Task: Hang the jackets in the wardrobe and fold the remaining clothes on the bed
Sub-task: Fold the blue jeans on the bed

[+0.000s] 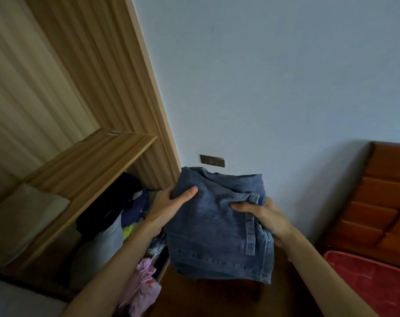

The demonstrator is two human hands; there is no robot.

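Observation:
A folded pair of blue jeans (219, 232) is held up in front of me, between the wardrobe and the bed. My left hand (169, 207) grips its left edge with the thumb on top. On the right edge sits my right hand (265, 219), thumb pressed on the denim near a belt loop. The open wooden wardrobe (84, 156) stands at the left, its lower compartment stuffed with clothes: a dark garment (116, 200), a grey one (98, 248) and a pink one (141, 287) spilling out at the bottom.
A pale folded item (22, 216) lies on the wardrobe shelf at the left. The bed's red cover (373, 284) and brown wooden headboard (382, 202) are at the lower right. A wall socket plate (212, 160) sits above the jeans. A dark wooden surface (208, 298) lies under the jeans.

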